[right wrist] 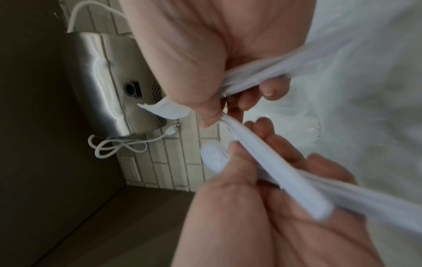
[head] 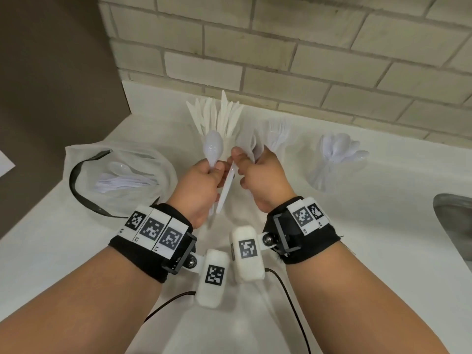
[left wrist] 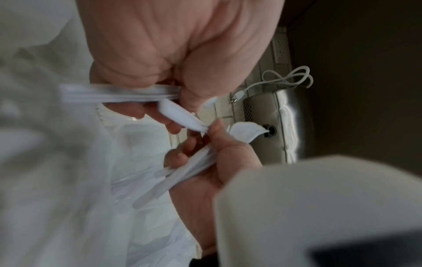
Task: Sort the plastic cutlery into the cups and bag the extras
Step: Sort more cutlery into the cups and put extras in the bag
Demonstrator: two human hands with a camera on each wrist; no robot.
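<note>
My left hand (head: 217, 169) grips a bunch of white plastic cutlery; a spoon bowl (head: 214, 147) sticks up from it and the handles (head: 225, 191) hang below the palm. My right hand (head: 240, 159), close beside it, holds its own white pieces (head: 252, 145), thumb against the left hand's handles. The right wrist view shows those handles (right wrist: 285, 177) crossing the left palm. Behind stand three clear cups: knives (head: 219, 116), forks (head: 279, 131), spoons (head: 341, 152). A translucent bag (head: 84, 159) with a black handle lies left, with cutlery inside (head: 122, 181).
The white counter (head: 357, 238) meets a pale brick wall (head: 281, 60) at the back and a dark panel (head: 51, 98) on the left. A steel sink rim (head: 452, 215) shows at the right edge. A steel appliance (right wrist: 102, 81) with a looped white cord is on the wall.
</note>
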